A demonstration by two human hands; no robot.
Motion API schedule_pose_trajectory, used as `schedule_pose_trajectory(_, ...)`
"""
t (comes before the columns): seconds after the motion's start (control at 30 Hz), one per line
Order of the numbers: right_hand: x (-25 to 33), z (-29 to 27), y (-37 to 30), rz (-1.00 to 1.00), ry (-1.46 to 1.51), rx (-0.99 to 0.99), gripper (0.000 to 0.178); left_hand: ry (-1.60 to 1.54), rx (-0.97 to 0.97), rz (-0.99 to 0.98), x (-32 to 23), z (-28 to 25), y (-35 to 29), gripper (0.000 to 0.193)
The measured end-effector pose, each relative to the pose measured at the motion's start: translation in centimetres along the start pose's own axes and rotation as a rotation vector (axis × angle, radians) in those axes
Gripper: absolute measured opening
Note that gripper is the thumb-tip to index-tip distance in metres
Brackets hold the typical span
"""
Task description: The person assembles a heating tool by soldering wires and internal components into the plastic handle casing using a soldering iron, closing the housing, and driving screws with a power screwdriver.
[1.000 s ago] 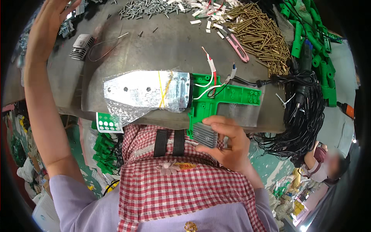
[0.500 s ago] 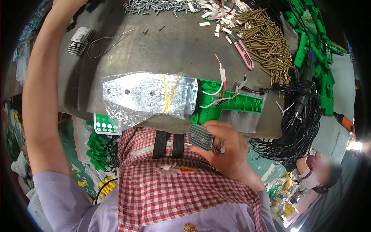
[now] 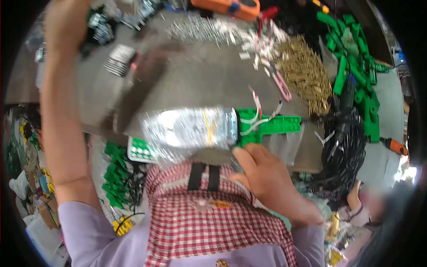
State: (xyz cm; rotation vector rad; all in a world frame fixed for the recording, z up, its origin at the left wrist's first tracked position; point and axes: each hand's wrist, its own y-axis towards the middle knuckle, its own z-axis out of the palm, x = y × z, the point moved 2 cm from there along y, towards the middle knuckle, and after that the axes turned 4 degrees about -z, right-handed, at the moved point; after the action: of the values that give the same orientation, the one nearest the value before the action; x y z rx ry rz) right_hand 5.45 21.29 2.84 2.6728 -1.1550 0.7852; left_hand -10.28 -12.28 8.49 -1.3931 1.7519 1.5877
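Note:
My right hand (image 3: 269, 175) pinches a grey finned metal block, a heat sink (image 3: 236, 165), between thumb and fingers at the table's near edge. The fingers hide most of it. Just beyond lies a green plastic housing (image 3: 278, 125) with a handle part and white and red wires rising from it. To its left, joined to it, is a flat metal plate wrapped in bubble wrap (image 3: 178, 129), held by yellow rubber bands (image 3: 209, 127). My left hand (image 3: 66, 20) reaches to the far left, blurred by motion; its fingers are not made out.
Another finned block (image 3: 119, 59) stands at the left. Silver screws (image 3: 195, 30), white sleeves, brass-coloured pins (image 3: 304, 71) and a pink-handled cutter (image 3: 282, 86) lie at the back. Right are black cables (image 3: 344, 147) and green housings (image 3: 340, 75). An orange tool (image 3: 231, 8) lies far back. Another person is lower right.
The view has shifted, so the table things sit lower and the orange tool shows at the back. My right hand has turned, covering more of the heat sink. My left arm stays stretched out.

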Motion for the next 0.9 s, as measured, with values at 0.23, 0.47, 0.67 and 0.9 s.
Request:
schedule_pose_trajectory(0.23,0.9,3.0,3.4,-0.476,0.3,-0.126,0.024,-0.342,-0.072,-0.074,-2.2,2.7,-2.5,0.023)
schedule_pose_trajectory(0.47,3.5,-4.7,5.4,-0.365,0.104,-0.969,0.064,-0.422,0.252,-0.063,-10.8,6.6,-10.5,0.013)
schedule_pose_trajectory(0.67,2.7,-4.4,0.7,-0.101,0.629,-0.509,0.057,0.091,0.375,0.063,-12.2,6.8,-13.4,0.009)
schedule_pose_trajectory(0.9,0.8,-3.9,-4.4,0.062,0.652,-0.583,0.044,0.182,0.359,0.464,-14.5,8.1,-15.8,0.049)
